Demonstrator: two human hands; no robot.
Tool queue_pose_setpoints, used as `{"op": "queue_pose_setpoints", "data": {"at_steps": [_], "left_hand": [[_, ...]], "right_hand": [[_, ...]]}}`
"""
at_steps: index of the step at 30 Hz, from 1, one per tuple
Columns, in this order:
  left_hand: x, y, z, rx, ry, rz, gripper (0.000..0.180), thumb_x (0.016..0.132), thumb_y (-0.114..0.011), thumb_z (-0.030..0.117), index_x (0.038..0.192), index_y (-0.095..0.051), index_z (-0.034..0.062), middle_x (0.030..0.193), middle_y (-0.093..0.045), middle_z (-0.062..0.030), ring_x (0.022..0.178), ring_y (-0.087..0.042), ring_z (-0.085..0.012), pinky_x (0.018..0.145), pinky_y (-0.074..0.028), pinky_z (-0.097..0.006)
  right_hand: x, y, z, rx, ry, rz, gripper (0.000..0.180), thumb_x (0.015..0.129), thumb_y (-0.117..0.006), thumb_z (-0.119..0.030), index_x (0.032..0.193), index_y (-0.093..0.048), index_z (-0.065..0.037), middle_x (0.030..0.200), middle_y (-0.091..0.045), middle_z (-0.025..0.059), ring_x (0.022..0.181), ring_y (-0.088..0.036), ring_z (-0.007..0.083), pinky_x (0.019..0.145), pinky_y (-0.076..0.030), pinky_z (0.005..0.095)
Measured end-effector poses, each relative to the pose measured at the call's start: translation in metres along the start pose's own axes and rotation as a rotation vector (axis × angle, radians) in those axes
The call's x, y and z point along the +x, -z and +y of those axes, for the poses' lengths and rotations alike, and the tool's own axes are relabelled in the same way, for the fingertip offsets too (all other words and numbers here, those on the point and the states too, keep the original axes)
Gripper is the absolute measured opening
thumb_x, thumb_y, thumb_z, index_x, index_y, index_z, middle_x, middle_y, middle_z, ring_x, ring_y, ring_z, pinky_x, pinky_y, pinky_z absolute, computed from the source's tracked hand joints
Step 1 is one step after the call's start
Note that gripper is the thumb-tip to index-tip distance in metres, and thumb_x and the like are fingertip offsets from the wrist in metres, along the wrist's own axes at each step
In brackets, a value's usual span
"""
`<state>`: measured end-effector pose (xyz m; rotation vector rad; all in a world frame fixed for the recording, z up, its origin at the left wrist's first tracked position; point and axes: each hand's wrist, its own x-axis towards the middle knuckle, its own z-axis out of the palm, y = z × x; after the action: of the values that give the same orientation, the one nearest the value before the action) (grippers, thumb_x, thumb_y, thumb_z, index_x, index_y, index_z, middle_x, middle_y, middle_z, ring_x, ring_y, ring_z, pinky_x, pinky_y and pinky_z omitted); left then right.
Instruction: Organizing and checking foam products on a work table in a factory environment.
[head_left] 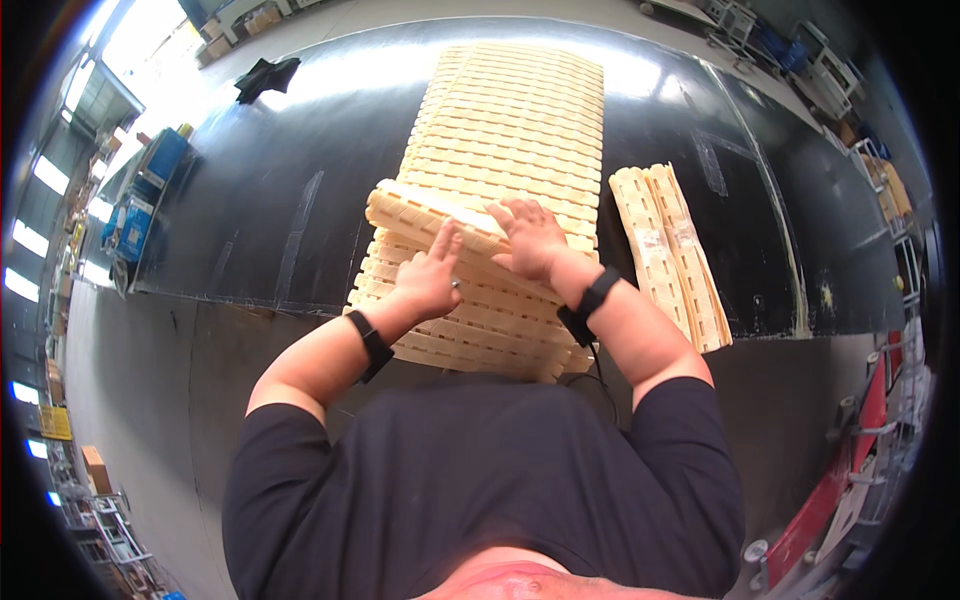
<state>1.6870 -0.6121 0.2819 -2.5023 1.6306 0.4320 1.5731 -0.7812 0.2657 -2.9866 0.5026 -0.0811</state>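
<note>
Touching one roll [477, 234], two bundles [652, 275] nearby

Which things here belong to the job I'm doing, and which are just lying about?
With the job:
cream roll, under left hand and right hand
cream slatted sheeting beneath it
two taped cream bundles, probably

Apparently just lying about:
black crumpled item on the black table
brown box, far left

The roll [400, 210] is cream-coloured, slotted and tubular. It lies diagonally across the slotted sheets [512, 115], left end farther, right side nearer. The sheets are pale cream, ribbed crosswise, lie flat in layers, and extend from near to far at centre.
</note>
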Motion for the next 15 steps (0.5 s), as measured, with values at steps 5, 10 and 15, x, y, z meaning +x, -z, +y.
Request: {"op": "queue_pose_setpoints", "data": {"at_steps": [5, 10, 15], "left_hand": [[0.043, 0.021, 0.008, -0.070, 0.016, 0.006, 0.081, 0.076, -0.060, 0.027, 0.147, -0.024, 0.0067, 0.156, -0.007, -0.0129, 0.115, -0.052, -0.0325, 0.094, -0.045, -0.042], [0.021, 0.030, 0.005, -0.007, 0.039, 0.075, 0.074, 0.079, -0.060, 0.031, 0.144, -0.031, 0.0095, 0.155, -0.017, -0.0079, 0.113, -0.051, -0.0301, 0.092, -0.043, -0.047], [-0.007, 0.012, -0.010, 0.068, -0.093, -0.013, 0.074, 0.077, -0.063, 0.030, 0.143, -0.035, 0.0131, 0.154, -0.021, -0.0020, 0.107, -0.053, -0.0288, 0.090, -0.043, -0.044]], "right_hand": [[0.003, 0.002, -0.037, -0.113, -0.262, -0.100, 0.082, 0.076, -0.068, -0.038, 0.143, -0.029, -0.014, 0.141, -0.040, 0.0116, 0.132, -0.034, 0.0267, 0.105, -0.031, 0.0441], [0.033, 0.006, 0.004, 0.070, -0.360, -0.283, 0.089, 0.074, -0.069, -0.034, 0.146, -0.023, -0.012, 0.136, -0.046, 0.0136, 0.125, -0.046, 0.0269, 0.102, -0.039, 0.0414], [0.008, -0.007, 0.012, 0.540, -0.250, -0.414, 0.088, 0.067, -0.077, -0.036, 0.138, -0.037, -0.003, 0.128, -0.052, 0.0171, 0.121, -0.047, 0.0323, 0.101, -0.040, 0.0372]]}}
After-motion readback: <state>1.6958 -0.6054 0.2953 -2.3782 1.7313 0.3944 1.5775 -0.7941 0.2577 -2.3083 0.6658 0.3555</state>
